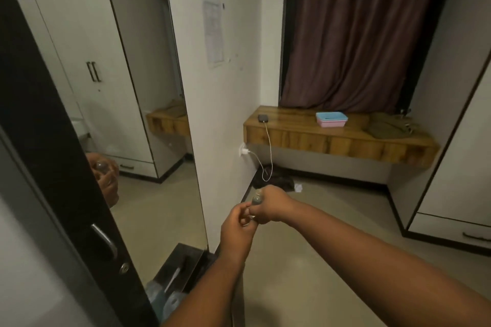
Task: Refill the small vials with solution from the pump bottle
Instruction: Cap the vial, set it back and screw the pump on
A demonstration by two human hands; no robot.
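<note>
Both hands meet mid-air near the wall: the right hand [268,203] grips a small vial [257,198] while the left hand [237,223] fingers pinch, seemingly, its cap (too small to tell), so opening precedes pumping.

Open floor [332,233] lies ahead of the hands; a white wall [212,114] stands close left, a wooden shelf [332,141] juts beyond.

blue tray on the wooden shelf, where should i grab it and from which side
Take the blue tray by its long front rim, coming from the room side. It sits nested on a pink tray near the wooden shelf front edge, with the curtain close behind. Both hands are busy: the right hand holds a small vial.
</note>
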